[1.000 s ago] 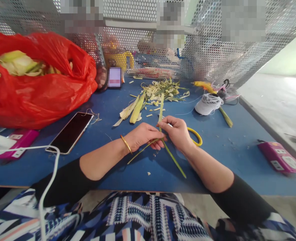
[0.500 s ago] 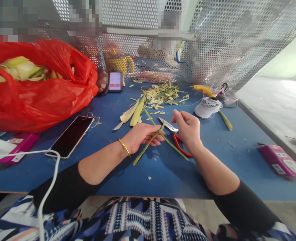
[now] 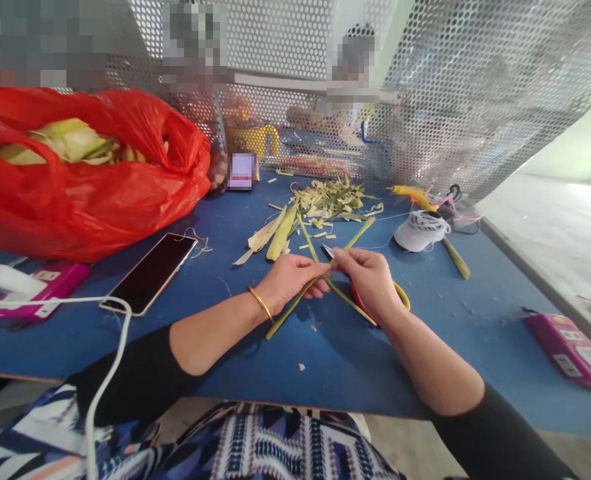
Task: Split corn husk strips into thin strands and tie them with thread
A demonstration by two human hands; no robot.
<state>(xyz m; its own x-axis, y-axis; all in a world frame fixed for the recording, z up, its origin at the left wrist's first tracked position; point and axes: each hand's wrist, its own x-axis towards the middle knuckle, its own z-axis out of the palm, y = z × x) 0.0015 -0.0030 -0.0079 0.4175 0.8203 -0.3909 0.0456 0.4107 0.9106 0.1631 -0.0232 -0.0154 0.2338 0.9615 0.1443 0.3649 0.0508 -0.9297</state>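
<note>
Green corn husk strips (image 3: pixel 288 319) cross in an X, their crossing pinched in my left hand (image 3: pixel 295 277), which wears a gold bangle (image 3: pixel 260 304). Just to the right, my right hand (image 3: pixel 369 275) closes thumb and fingers on a strip end slanting up and away. Scissors (image 3: pixel 404 297) lie on the table below my right hand, which covers their middle; the blade tip and parts of the red and yellow handles show. Beyond my hands lie wide pale husk leaves (image 3: pixel 281 233) and a pile of husk scraps (image 3: pixel 333 200).
A red plastic bag (image 3: pixel 125 207) of husks fills the left side of the blue table (image 3: pixel 255 373). Near it are a phone (image 3: pixel 150 273) and a magenta power strip (image 3: pixel 65 287). Right are a white thread spool (image 3: pixel 418 233) and another magenta power strip (image 3: pixel 570 343). A perforated screen (image 3: pixel 295 40) stands behind.
My right hand has moved left and down to the strips and pinches one. A strip end now extends up and right past it. The view has shifted slightly.
</note>
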